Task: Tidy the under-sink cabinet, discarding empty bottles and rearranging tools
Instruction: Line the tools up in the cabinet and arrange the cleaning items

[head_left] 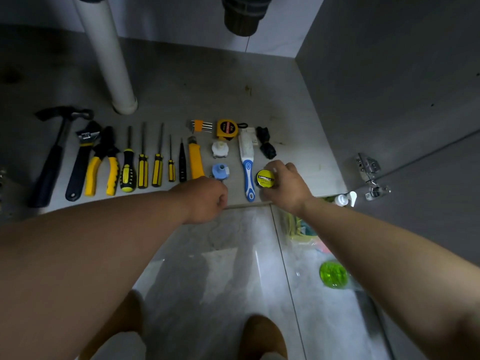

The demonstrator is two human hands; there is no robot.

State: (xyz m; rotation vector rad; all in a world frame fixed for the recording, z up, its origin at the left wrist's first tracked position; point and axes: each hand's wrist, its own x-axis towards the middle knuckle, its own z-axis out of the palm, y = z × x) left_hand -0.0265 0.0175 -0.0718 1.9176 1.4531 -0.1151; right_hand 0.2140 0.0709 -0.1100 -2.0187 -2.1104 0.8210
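Note:
Tools lie in a row on the grey cabinet floor: a hammer, a wrench, yellow pliers, several screwdrivers, a yellow utility knife, a tape measure and a blue-handled scraper. My right hand grips a round yellow-and-black tape roll at the row's right end. My left hand is curled at the cabinet's front edge, just below a blue plastic fitting; what it holds is hidden.
A white drain pipe stands at the back left and a dark sink trap hangs above. A door hinge is at the right. A white pump bottle, a bag and a green round object lie on the tiled floor outside.

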